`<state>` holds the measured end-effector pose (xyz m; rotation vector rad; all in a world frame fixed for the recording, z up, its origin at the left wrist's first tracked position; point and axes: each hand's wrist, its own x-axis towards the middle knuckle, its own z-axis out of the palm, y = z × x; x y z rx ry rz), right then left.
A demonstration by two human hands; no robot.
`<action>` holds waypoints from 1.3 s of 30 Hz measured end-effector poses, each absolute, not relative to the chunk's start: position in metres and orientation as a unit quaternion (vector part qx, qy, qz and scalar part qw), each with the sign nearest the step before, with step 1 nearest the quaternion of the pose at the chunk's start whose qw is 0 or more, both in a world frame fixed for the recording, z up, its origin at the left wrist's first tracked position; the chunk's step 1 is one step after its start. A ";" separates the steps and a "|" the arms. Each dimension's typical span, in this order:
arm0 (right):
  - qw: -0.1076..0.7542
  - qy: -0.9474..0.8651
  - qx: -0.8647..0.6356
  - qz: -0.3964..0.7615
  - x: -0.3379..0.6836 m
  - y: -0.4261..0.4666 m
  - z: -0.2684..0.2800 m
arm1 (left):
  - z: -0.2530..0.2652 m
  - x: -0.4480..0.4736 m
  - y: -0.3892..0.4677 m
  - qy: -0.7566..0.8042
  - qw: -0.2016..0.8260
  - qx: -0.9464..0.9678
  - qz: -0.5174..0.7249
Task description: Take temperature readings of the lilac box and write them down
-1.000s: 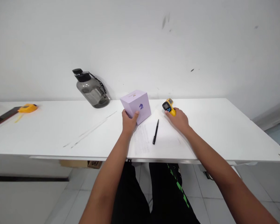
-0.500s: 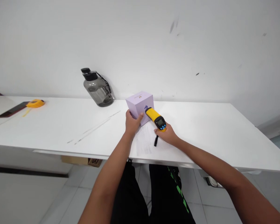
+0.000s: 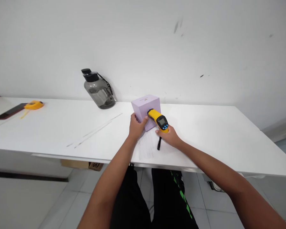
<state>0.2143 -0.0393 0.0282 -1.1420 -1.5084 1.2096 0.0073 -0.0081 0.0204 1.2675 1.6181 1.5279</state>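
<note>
A light purple box (image 3: 145,102) stands slightly tilted over the white table, its near faces turned toward me. My left hand (image 3: 137,126) grips its lower left corner, thumb on the front face and fingers round the side. In my right hand (image 3: 169,135) is a yellow and black infrared thermometer (image 3: 157,117), held by its handle. Its nose points at the front face of the box, close to or touching it; I cannot tell which. The small display and blue buttons face me. Below lies a black pen (image 3: 159,143) beside a sheet of paper (image 3: 146,148) with faint writing.
A grey water bottle (image 3: 98,92) with a black lid stands near the wall, left of the box. Farther left lie a yellow tape measure (image 3: 34,105) and a flat dark object with a red edge (image 3: 9,111). Cardboard boxes (image 3: 76,163) sit under the table (image 3: 216,136).
The box has shifted slightly right and turned in my left hand. The thermometer has moved a little left, so its nose covers the dark print on the front face.
</note>
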 end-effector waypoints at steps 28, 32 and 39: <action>0.445 -0.574 -0.465 0.506 0.214 -0.037 0.034 | 0.018 0.007 -0.008 0.590 0.273 0.497 0.574; 0.445 -0.580 -0.461 0.504 0.214 -0.037 0.034 | 0.016 0.005 -0.007 0.592 0.273 0.495 0.574; 0.449 -0.581 -0.456 0.502 0.214 -0.035 0.032 | 0.015 0.004 -0.005 0.594 0.277 0.492 0.573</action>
